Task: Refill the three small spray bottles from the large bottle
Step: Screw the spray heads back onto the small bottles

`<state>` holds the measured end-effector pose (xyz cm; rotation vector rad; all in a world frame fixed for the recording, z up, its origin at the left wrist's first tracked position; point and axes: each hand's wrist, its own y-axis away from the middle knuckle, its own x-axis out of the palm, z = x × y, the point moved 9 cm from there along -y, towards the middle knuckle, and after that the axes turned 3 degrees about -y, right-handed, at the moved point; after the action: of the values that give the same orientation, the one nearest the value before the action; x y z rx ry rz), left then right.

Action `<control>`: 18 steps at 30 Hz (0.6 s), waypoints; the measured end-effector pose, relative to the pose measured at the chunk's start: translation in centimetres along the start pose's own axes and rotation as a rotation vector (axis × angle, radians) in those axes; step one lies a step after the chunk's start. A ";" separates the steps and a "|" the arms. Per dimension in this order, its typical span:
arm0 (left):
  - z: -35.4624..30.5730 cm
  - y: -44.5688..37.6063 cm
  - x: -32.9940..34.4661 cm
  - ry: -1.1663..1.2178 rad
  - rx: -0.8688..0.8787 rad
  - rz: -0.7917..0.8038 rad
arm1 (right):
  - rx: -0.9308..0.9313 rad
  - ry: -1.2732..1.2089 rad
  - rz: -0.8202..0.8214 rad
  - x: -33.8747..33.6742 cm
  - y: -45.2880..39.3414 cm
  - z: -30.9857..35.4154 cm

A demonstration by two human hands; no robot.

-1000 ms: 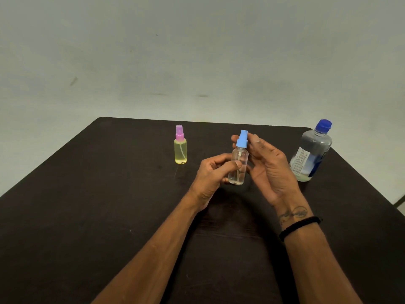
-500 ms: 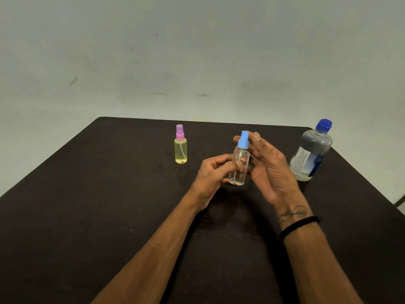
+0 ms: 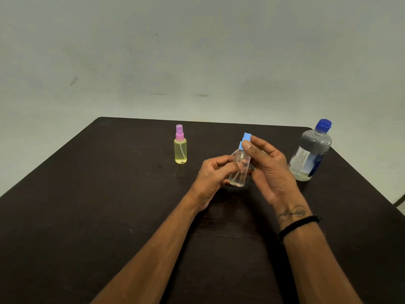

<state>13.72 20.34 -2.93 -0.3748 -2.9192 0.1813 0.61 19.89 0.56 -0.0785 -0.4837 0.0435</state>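
Head view, clear spray bottle (image 3: 238, 170) in left hand (image 3: 213, 178) grip, right hand (image 3: 269, 170) pinching blue cap (image 3: 245, 140)

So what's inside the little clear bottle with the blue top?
The clear bottle holds a thin dip tube and a trace of liquid at the bottom. Left hand fingers cover part of it.

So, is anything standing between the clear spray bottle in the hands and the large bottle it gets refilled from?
Nothing visible. The clear spray bottle is gripped by the left hand, while the right hand pinches its blue spray top. Only bare table lies between there and the large bottle, whose blue cap is on.
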 end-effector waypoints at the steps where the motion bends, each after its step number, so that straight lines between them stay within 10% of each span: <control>1: 0.0 0.0 0.0 0.000 0.000 0.002 | -0.005 0.000 -0.001 0.0 0.0 0.0; 18: -0.1 0.0 0.2 0.047 -0.021 0.014 | 0.046 -0.015 0.060 0.2 -0.3 -0.4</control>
<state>13.52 20.45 -2.80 -0.3976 -2.8747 0.1418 1.01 19.60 0.35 -0.0479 -0.4953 0.1138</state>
